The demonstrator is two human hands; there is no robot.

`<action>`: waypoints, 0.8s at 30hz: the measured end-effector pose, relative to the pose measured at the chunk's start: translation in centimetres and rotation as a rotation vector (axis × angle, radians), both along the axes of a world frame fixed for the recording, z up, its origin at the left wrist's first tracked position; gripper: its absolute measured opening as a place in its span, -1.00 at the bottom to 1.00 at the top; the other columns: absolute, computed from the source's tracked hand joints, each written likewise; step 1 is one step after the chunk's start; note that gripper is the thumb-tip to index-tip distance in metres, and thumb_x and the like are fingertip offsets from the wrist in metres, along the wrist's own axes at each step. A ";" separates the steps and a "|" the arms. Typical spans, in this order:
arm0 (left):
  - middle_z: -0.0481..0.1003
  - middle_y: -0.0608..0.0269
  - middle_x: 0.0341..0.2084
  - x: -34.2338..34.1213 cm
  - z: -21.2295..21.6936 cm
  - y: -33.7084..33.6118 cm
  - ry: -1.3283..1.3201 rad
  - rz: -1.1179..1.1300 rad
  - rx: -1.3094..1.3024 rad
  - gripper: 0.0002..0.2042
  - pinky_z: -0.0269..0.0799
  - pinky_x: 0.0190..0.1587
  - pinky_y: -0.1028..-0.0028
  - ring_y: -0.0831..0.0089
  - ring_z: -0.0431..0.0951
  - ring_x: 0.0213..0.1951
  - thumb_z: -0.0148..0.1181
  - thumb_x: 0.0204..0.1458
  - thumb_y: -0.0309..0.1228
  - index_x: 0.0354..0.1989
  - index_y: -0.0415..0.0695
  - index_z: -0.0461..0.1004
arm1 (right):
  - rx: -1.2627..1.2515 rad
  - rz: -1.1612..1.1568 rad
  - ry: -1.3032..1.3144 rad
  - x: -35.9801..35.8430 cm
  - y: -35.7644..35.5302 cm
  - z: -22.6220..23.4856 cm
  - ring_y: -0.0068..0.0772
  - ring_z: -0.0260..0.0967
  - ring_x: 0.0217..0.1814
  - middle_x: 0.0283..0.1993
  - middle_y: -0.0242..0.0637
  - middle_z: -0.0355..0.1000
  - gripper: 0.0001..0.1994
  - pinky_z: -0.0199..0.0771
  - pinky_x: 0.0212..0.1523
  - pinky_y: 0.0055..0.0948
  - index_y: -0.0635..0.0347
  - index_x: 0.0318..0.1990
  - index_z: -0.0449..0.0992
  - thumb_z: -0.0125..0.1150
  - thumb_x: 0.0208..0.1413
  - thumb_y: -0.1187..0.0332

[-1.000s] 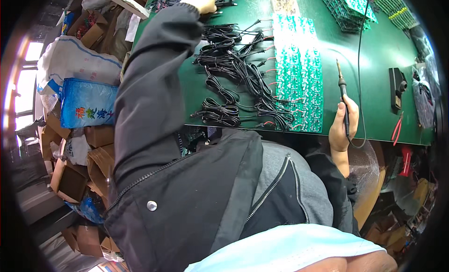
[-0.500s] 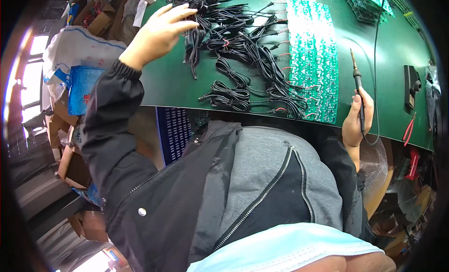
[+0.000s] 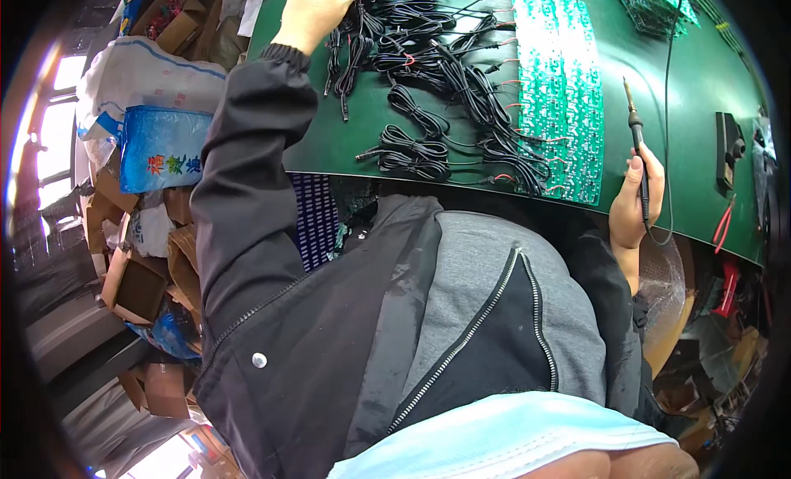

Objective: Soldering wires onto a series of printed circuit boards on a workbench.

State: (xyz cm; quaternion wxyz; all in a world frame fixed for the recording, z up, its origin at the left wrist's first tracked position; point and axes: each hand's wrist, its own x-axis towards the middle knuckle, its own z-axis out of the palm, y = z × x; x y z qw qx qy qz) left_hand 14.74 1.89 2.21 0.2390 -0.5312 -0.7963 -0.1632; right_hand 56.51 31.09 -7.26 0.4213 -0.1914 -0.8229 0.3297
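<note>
My left hand point(image 3: 315, 16) is at the top edge of the picture, over the upper left of a pile of bundled black cables point(image 3: 416, 60). Most of its fingers are cut off by the edge, so their grip does not show. My right hand point(image 3: 633, 200) is closed round the handle of a soldering iron point(image 3: 635, 129), its tip pointing up and away from me. Between the cables and the iron lie green circuit boards point(image 3: 559, 100) joined in long strips. Short red and black wire ends run from several cables to the boards' left edge.
The green table point(image 3: 329, 149) carries a stack of circuit boards point(image 3: 651, 9) at the far right. A black stand-like block point(image 3: 727, 149) and red-handled pliers point(image 3: 723, 229) lie near the right edge. The iron's cord point(image 3: 666, 91) crosses the table. Cardboard boxes point(image 3: 136, 288) and bags crowd the left.
My left hand has moved up and right, from beside the cable pile to its upper part at the picture's edge. My right hand keeps the iron in nearly the same place.
</note>
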 end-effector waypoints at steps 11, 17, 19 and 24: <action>0.49 0.32 -0.52 2.8 5.9 -3.2 -0.366 0.038 0.352 -0.73 0.43 -0.35 0.41 0.41 0.50 -0.49 0.00 0.38 -0.31 -0.29 -0.18 0.54 | -0.122 0.012 0.014 0.1 0.0 -0.4 -0.44 0.50 -0.12 -0.01 -0.11 0.54 -0.75 0.54 -0.05 -0.47 0.38 0.13 0.50 0.13 0.39 0.48; 0.61 0.02 -0.39 5.2 -3.1 -1.8 -0.434 0.323 -0.397 -0.64 0.49 -0.20 0.17 0.04 0.62 -0.28 0.18 0.24 -0.07 -0.27 -0.18 0.59 | -0.084 0.001 0.012 0.3 0.1 -0.4 -0.46 0.50 -0.13 -0.02 -0.12 0.54 -0.76 0.54 -0.06 -0.48 0.39 0.12 0.51 0.12 0.39 0.49; 0.58 0.06 -0.46 5.7 -2.8 -1.8 -0.458 0.209 -0.323 -0.75 0.47 -0.26 0.27 0.12 0.59 -0.38 0.27 0.19 -0.22 -0.26 -0.19 0.59 | -0.089 -0.011 0.011 0.2 0.0 -0.5 -0.46 0.49 -0.13 -0.03 -0.12 0.54 -0.76 0.54 -0.06 -0.48 0.39 0.12 0.51 0.12 0.39 0.49; 0.63 0.18 -0.38 5.1 0.4 -2.3 -0.599 0.134 -0.315 -0.67 0.47 -0.22 0.40 0.40 0.61 -0.32 0.28 0.23 -0.13 -0.10 -0.18 0.64 | -0.084 0.010 0.027 0.2 0.1 -0.4 -0.50 0.48 -0.14 -0.04 -0.17 0.54 -0.77 0.53 -0.08 -0.50 0.38 0.11 0.54 0.13 0.38 0.51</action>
